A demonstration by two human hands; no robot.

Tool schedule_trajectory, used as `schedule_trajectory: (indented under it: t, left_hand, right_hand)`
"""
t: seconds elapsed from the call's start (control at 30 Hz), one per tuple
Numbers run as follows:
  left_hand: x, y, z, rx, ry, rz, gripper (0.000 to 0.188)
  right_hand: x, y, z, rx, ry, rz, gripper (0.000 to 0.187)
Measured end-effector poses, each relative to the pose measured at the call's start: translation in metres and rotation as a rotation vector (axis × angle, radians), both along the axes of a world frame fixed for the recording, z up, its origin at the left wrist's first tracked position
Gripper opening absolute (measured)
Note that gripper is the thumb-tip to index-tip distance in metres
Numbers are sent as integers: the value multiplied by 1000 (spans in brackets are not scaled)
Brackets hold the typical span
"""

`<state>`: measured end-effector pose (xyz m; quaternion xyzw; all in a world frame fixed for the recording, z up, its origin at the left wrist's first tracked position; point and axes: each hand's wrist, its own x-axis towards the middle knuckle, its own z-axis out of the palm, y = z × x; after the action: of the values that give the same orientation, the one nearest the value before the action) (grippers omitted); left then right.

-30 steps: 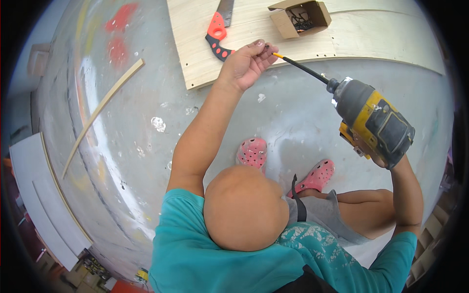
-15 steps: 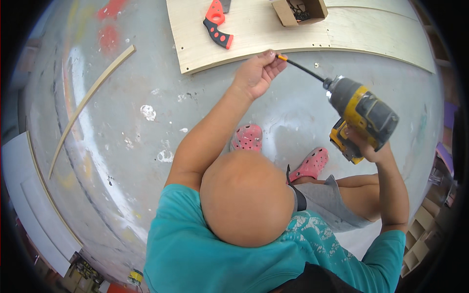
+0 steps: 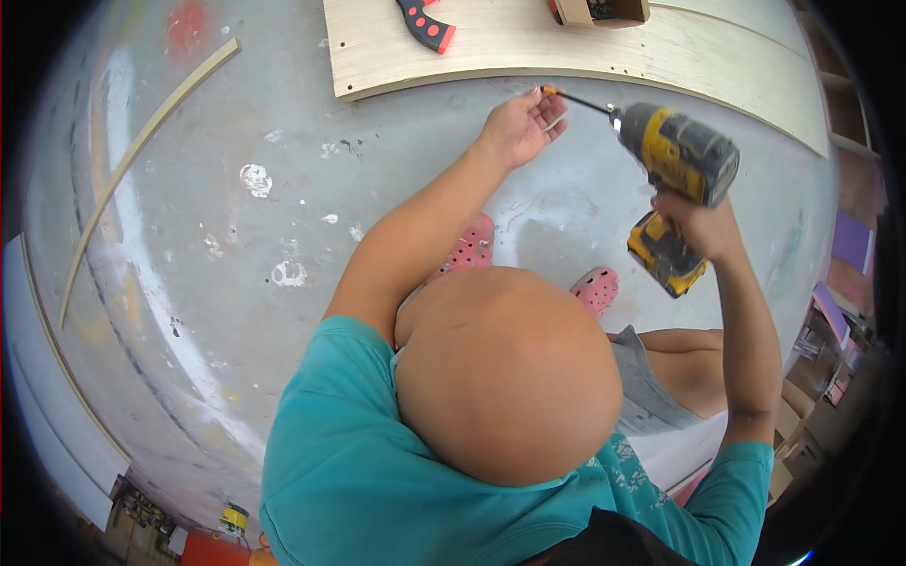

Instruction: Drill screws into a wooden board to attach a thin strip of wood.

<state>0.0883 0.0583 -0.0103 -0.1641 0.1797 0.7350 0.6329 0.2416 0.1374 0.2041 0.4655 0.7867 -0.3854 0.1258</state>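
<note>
Yellow-and-black cordless drill (image 3: 681,162) held up over the grey concrete floor (image 3: 236,245), long bit (image 3: 578,100) pointing left. Gripped by right hand (image 3: 700,224), fingers wrapped tight round the handle just above the battery base. Bit tip pinched at the fingertips of left hand (image 3: 519,124), fingers loosely curled, thumb side towards the tip. Just beyond those fingertips: edge of a pale plywood board (image 3: 566,47) flat on the floor. Further along the board, left of the fingers: red-and-black handle of a hand tool (image 3: 425,24). Small open box (image 3: 604,9) on the board, past the fingertips. Below both hands: pink clogs (image 3: 467,247). Well left of the fingers: thin curved wood strip (image 3: 142,151).
</note>
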Motion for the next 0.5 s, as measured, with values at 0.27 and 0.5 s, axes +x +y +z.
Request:
schedule_trajectory:
  t: [0.27,0.5]
  left_hand:
    - [-20,9,-13,-2,32,58,14]
    - [-36,16,-26,-43,50,3,15]
  right_hand:
    - [-53,14,1,-72,9,-33,12]
    - [-77,26,-9,-55,-90,3,17]
